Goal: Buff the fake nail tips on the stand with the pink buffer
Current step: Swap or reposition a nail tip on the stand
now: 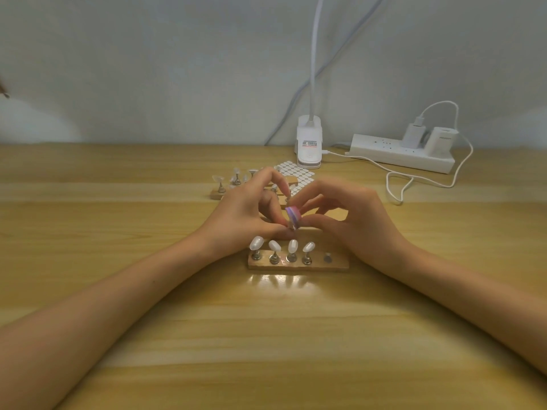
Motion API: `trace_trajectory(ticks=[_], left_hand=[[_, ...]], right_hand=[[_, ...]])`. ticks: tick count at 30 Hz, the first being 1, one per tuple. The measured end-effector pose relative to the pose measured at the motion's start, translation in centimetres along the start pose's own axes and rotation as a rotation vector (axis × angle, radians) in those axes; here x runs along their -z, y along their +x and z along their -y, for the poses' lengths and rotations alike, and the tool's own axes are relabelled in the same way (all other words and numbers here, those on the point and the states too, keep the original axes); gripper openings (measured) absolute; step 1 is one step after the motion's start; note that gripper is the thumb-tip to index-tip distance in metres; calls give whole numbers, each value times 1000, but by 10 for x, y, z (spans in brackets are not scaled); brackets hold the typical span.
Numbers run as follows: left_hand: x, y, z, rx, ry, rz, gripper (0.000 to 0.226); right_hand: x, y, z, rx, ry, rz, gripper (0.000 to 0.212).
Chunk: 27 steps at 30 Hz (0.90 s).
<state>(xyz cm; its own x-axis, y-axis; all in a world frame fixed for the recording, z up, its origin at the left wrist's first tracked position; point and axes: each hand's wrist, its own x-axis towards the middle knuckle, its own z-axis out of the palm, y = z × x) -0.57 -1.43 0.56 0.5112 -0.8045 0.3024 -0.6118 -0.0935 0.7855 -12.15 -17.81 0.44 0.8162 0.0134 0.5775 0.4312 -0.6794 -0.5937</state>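
Note:
A wooden stand (337,265) lies near me with several white nail tips (275,245) on metal pegs; its rightmost peg (327,257) is bare. Just behind it my right hand (352,223) pinches the small pink and purple buffer (293,216) between thumb and fingers. My left hand (245,214) pinches something small right against the buffer's lower end, most likely a nail tip on its peg, though fingers hide it. Both hands meet above the table, behind the near stand.
A second wooden stand (217,193) with nail tips sits farther back, beside a sheet of white stickers (299,173). A white clip lamp base (309,143), a power strip (399,153) with chargers and a looping white cable (396,187) lie at the back right.

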Motion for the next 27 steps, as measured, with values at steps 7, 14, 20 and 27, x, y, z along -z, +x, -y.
trace_trajectory(ticks=[7, 14, 20, 27], left_hand=[[1, 2, 1, -17, 26, 16, 50], [1, 3, 2, -20, 15, 13, 47], [0, 3, 2, -26, 12, 9, 45], [1, 0, 5, -34, 26, 22, 47]], right_hand=[[0, 0, -2, 48, -78, -7, 12], [-1, 0, -4, 57, -141, 16, 14], [-1, 0, -4, 119, -190, 1, 12], [2, -2, -2, -17, -131, -30, 12]])
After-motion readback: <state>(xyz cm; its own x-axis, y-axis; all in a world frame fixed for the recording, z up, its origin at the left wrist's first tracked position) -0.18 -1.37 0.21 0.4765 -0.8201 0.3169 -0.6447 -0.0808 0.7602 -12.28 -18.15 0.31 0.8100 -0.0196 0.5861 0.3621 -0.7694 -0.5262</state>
